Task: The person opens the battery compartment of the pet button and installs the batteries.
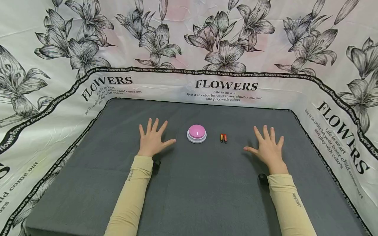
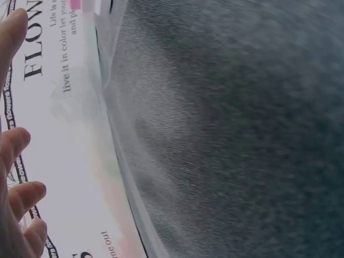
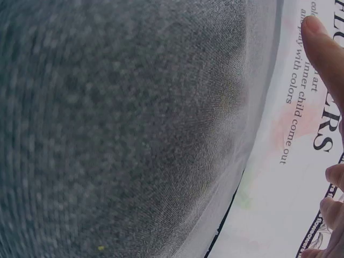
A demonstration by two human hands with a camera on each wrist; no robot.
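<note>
In the head view, a round push-button light [image 1: 197, 132] with a pink dome and white base sits on the dark grey table. Two small red-and-black batteries [image 1: 223, 138] lie side by side to its right. My left hand [image 1: 151, 141] is spread, palm down, left of the pink-domed device and apart from it. Fingers splayed, my right hand [image 1: 269, 149] is to the right of the batteries, not touching them. Both hands hold nothing. The left wrist view shows the left fingertips [image 2: 27, 196] at its edge; the right wrist view shows the right thumb [image 3: 322, 48].
Dark grey cloth [image 1: 203, 190] covers the tabletop. A white, flower-printed sheet [image 1: 165, 87] with black lettering borders it at the back and sides. Small black wrist cameras are seen beside the left cuff [image 1: 156, 164] and the right cuff [image 1: 263, 179].
</note>
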